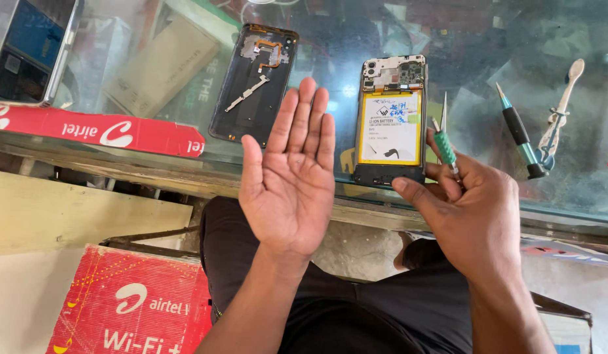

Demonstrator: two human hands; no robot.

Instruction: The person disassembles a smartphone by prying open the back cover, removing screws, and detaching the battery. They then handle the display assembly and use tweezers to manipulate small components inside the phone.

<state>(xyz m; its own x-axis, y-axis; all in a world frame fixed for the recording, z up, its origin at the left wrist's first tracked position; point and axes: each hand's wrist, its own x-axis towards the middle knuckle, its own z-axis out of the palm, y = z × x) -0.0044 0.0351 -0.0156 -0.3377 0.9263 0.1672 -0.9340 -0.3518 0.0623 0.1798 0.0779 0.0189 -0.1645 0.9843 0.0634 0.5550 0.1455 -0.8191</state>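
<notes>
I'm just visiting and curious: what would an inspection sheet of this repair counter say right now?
Surface: glass counter, scuffed, with boxes showing through beneath it.
Job's things: opened phone lying flat, its yellow-edged battery and circuit board exposed; removed back cover lying apart to its left, inner side up.
Clutter: second screwdriver, pale spudger, another device at the far left corner.
Grippers: left hand open, palm up, holding nothing; right hand gripping a green-handled screwdriver and tweezers beside the phone.
Cables: orange flex ribbon on the back cover.
Surroundings: red cardboard box on the floor; red strip along the counter edge.
</notes>
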